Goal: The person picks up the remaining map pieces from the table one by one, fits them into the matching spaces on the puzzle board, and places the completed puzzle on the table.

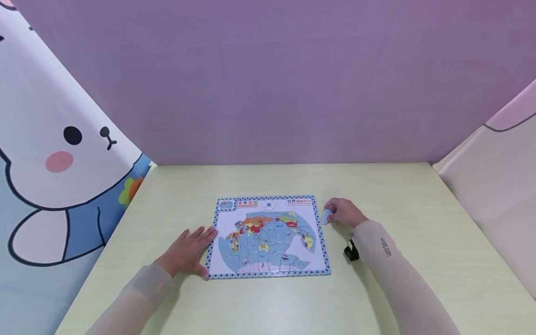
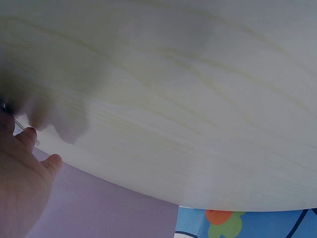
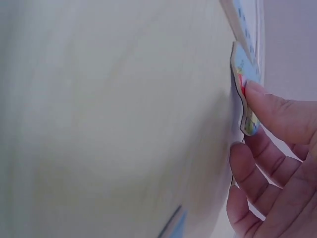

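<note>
Right hand (image 1: 344,211) clamped, thumb against fingers, on a puzzle piece (image 1: 325,217).
From my end, I see the piece just beside the right border of the map board (image 1: 270,274); the left hand (image 1: 188,251), fingers apart, touches its left edge. Both top headings begin 世界 (the smaller print beneath is too fine for me to read). The right sleeve (image 1: 391,272) shows lettering starting "Lets", above a pale table (image 1: 418,223).

The left sleeve (image 1: 131,295) and right sleeve (image 1: 402,279) are pale greyish-beige, with small dark lettering (image 1: 385,247) near the right cuff (image 1: 365,232).
</note>
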